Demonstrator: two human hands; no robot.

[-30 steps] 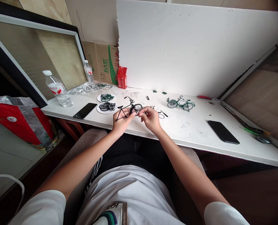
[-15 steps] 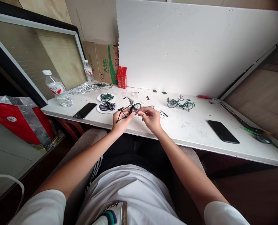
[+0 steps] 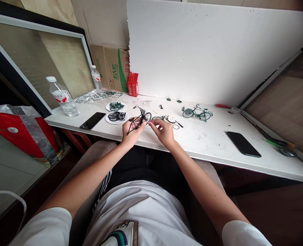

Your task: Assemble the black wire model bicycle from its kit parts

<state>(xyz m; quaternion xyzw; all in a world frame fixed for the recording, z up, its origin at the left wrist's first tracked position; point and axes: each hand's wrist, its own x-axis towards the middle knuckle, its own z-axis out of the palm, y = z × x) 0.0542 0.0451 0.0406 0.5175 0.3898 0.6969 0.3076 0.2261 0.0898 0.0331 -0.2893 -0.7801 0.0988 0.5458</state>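
Observation:
My left hand (image 3: 131,133) grips the frame of a small black model bicycle (image 3: 140,118), held tilted just above the white table (image 3: 205,140). My right hand (image 3: 163,131) hovers right beside the bicycle's wheel, fingers pinched together near it; whatever they hold is too small to see. Loose black parts (image 3: 172,121) lie on the table just behind my right hand. A finished green model bicycle (image 3: 197,113) stands farther right.
Two white discs with bicycle parts (image 3: 116,112) and a black phone (image 3: 92,120) lie to the left, beside two water bottles (image 3: 62,96). Another black phone (image 3: 243,144) lies at right. A red box (image 3: 132,84), a carton and a white foam board stand behind.
The black bicycle has tipped up and shifted slightly left and away in my left hand. My right hand has dropped a little and drawn back from the wheel.

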